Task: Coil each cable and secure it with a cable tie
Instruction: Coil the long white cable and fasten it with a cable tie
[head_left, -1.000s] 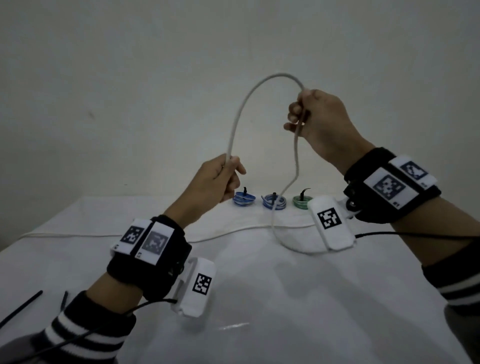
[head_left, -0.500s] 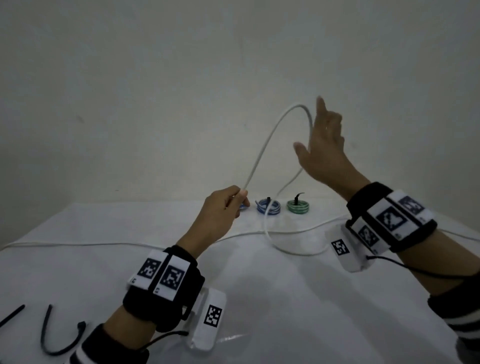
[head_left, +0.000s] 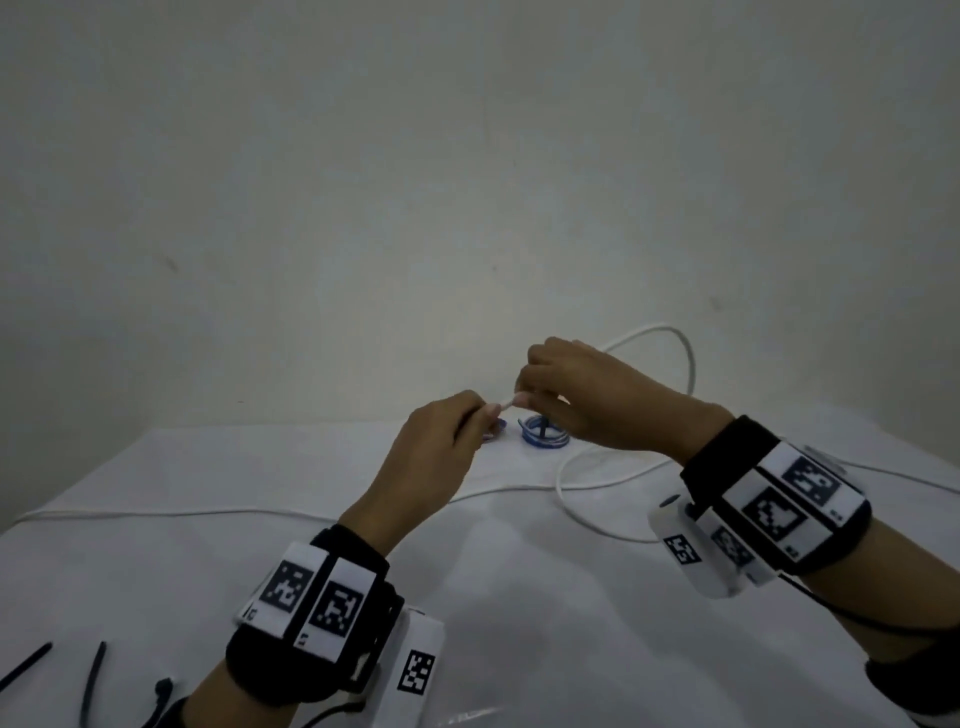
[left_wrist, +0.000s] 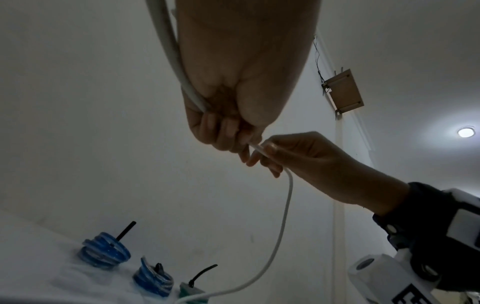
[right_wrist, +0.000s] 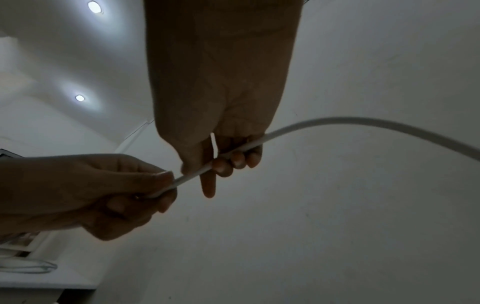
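A long white cable (head_left: 563, 496) trails over the white table (head_left: 519, 623) and rises in a loop behind my right hand. My left hand (head_left: 441, 441) grips the cable (left_wrist: 171, 51) in its curled fingers. My right hand (head_left: 576, 395) pinches the same cable (right_wrist: 233, 150) just beside the left hand (right_wrist: 103, 191), a short white stretch showing between them. Both hands hover above the table's far middle. Loose black cable ties (head_left: 91, 680) lie at the near left edge.
Two blue coiled cables (left_wrist: 103, 250) and a green one (left_wrist: 191, 291), each tied with a black tie, sit in a row by the back wall. One blue coil (head_left: 543, 434) shows under my hands. The white cable runs left toward the table edge (head_left: 156, 513).
My right hand came down from an open, raised pose and now pinches the cable next to the left hand. The loop has dropped lower and swung to the right.
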